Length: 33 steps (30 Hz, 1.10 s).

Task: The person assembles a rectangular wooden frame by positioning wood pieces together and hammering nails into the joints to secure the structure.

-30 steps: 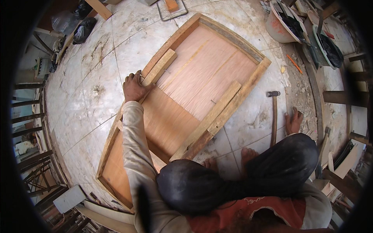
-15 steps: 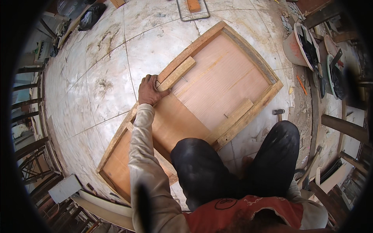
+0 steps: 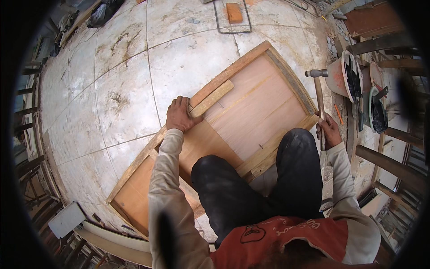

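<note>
A wooden frame with a plywood panel [image 3: 264, 89] inside it lies slanted across the floor in front of me. Along its far-left rail sits a short wood strip [image 3: 212, 98] with a nail standing out of its side. My left hand [image 3: 180, 114] grips the strip's near end together with the rail, fingers over the outside and thumb inward. A second strip [image 3: 268, 150], also with a nail sticking out, lies along the near-right rail, partly behind my knee. On the right, my right hand [image 3: 330, 131] is closed round the handle of a hammer [image 3: 319, 92], held head up beside the frame's corner.
An orange brick [image 3: 234, 13] lies within a thin metal loop [image 3: 235, 32] at the far side. Buckets [image 3: 340, 78] with dark contents stand at the right, near an orange pencil-like stick [image 3: 338, 114]. Wooden chair-like pieces [image 3: 385, 163] crowd the right edge; a pale board [image 3: 66, 219] lies lower left.
My right hand has come into view and lifted the hammer from the floor. My right knee has shifted left over the frame's edge. The left hand keeps its grip.
</note>
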### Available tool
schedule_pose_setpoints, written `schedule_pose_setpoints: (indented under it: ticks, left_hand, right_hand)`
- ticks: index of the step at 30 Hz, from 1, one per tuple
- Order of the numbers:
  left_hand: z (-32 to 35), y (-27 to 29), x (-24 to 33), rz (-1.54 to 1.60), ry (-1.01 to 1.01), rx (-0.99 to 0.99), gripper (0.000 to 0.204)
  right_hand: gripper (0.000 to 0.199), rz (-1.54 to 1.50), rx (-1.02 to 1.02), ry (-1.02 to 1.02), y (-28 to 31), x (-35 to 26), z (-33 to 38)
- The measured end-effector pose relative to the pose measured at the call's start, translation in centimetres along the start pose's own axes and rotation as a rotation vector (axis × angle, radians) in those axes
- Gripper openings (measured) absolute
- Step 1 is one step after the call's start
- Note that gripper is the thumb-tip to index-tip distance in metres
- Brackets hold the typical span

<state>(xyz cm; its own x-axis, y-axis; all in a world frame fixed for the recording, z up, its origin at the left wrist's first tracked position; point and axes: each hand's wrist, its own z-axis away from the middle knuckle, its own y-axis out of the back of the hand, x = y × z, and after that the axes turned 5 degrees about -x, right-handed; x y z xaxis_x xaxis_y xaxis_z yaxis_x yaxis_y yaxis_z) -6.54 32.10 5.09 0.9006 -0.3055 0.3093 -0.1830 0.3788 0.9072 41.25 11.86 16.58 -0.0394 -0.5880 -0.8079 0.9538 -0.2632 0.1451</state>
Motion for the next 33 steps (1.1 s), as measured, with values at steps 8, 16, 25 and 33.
schedule_pose_setpoints:
  ticks: [8, 16, 25, 33]
  left_hand:
    - [-0.1, -0.8, -1.2, -0.01, 0.028, -0.059, 0.07]
    - [-0.2, -0.7, -1.3, 0.041, -0.063, 0.06, 0.065]
    - [0.0, -0.3, -1.6, 0.029, 0.032, -0.054, 0.077]
    - [0.5, -1.8, -3.2, 0.347, 0.046, 0.121, 0.063]
  right_hand:
    - [0.03, 0.159, -0.192, -0.043, -2.7, -6.9, -16.4]
    - [0.028, -0.068, -0.003, -0.115, -0.1, -9.8, -24.1]
    - [0.029, 0.28, -0.36, -0.171, -6.6, -9.4, -22.1]
    - [0.059, -0.201, -0.037, 0.203, -14.8, -5.4, -12.3]
